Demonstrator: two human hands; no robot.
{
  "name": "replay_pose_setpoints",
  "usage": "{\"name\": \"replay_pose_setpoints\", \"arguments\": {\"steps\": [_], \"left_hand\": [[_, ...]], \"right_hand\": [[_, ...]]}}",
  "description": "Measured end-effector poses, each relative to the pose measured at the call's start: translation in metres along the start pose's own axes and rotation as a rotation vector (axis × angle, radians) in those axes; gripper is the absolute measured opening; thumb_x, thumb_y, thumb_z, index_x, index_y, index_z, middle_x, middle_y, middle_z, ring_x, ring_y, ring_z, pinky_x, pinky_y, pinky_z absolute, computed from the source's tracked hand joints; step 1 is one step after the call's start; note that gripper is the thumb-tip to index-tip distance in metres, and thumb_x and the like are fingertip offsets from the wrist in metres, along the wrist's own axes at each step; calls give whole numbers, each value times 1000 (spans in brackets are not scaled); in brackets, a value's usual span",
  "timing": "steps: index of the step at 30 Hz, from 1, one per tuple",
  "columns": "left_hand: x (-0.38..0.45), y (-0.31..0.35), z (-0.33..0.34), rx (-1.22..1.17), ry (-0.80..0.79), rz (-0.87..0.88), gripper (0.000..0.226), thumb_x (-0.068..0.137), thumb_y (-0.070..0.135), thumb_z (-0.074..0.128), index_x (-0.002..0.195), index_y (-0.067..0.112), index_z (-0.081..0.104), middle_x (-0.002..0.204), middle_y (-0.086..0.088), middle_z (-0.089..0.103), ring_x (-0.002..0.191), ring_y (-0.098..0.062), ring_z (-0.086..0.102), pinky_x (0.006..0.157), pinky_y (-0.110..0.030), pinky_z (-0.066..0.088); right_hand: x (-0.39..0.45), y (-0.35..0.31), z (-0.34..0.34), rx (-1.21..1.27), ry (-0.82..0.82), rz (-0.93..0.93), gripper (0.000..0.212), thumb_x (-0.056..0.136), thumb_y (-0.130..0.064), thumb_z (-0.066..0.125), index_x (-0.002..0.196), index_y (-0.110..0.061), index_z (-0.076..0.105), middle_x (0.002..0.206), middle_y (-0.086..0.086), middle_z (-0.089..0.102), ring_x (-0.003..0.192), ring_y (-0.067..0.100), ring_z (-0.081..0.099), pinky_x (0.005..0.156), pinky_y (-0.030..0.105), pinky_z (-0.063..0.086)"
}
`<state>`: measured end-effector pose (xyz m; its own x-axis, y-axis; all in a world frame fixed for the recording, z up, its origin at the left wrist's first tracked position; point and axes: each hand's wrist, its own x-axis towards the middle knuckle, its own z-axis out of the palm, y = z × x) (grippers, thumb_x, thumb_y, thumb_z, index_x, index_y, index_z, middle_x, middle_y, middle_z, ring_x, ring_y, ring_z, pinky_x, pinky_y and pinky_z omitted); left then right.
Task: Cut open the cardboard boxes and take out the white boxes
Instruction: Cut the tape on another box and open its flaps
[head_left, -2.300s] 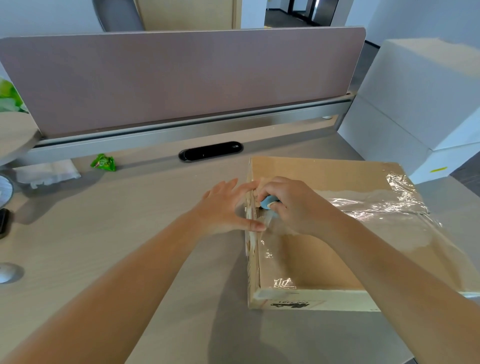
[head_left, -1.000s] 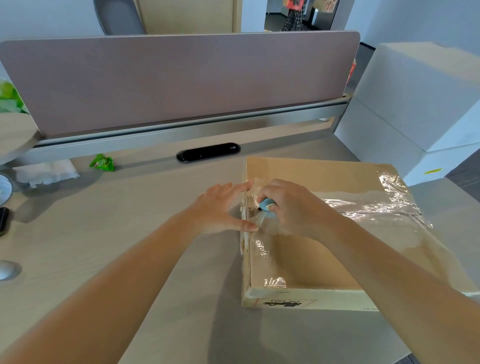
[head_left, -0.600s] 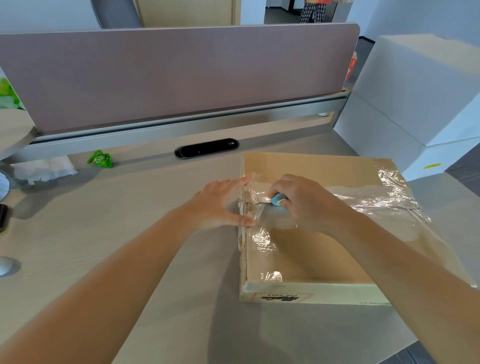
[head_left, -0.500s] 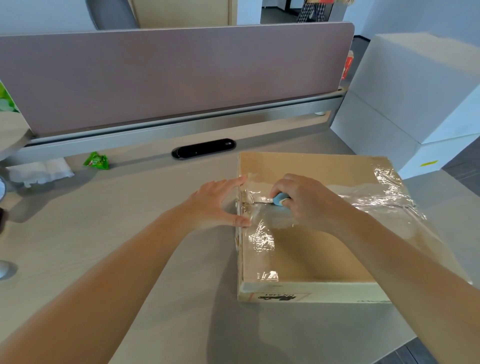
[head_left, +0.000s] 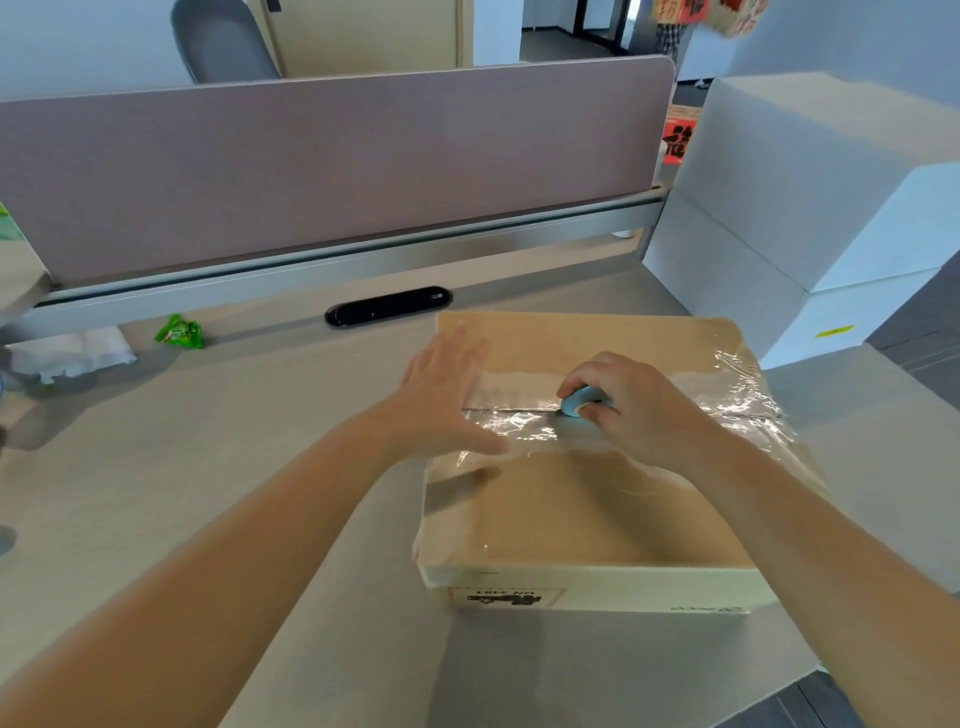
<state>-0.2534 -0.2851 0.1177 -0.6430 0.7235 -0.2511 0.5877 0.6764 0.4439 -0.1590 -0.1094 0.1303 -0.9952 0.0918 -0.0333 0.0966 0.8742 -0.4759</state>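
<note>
Blade work under way: right hand (head_left: 636, 405) curls round the blue cutter (head_left: 581, 402) mid-seam on the taped cardboard box (head_left: 582, 509) sitting on the surface (head_left: 218, 467), left hand (head_left: 441, 400) flat, fingers straight, bracing its left edge — next, I'd judge, slice on rightward.

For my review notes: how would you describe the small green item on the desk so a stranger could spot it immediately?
Start at the long mauve divider panel across the back of the desk. Just below its metal rail, near the left end, lies a small crumpled green wrapper, right of a white tissue pack. It is the only bright green thing lying on the desk.
</note>
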Motion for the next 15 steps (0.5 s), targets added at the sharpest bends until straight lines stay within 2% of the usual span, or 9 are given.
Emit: {"name": "replay_pose_setpoints", "arguments": {"steps": [3,7,11,15], "left_hand": [[11,24,12,110,21,16,105,78,57,59,148,17,-7,156,0,-16,142,-17,-18,114,-36,-9],[20,35,30,259,33,-17,106,75,70,49,149,14,-1,157,-1,-7,144,-17,-10,117,-40,-3],[25,32,32,315,75,-32,105,74,74,45,149,16,0,157,2,-4,144,-15,-6,118,-38,-1],[28,29,28,320,70,-16,105,73,74,46,149,19,-1,157,3,-5,144,-13,-6,116,-36,-3]], "right_hand": [[0,4,-1,15,1,-20,27,86,0,53,108,-10,63,109,8,56,102,22,52,80,19,33],[0,8,-1,9,-10,-50,29,88,-4,51,112,-14,63,108,7,58,102,23,53,88,27,37],[2,10,1,-1,-1,-80,28,91,-6,46,114,-15,60,109,6,55,101,22,51,85,26,34],[2,19,-1,-27,-2,-52,28,90,-4,46,111,-17,60,102,3,51,98,23,50,87,30,38]]}}
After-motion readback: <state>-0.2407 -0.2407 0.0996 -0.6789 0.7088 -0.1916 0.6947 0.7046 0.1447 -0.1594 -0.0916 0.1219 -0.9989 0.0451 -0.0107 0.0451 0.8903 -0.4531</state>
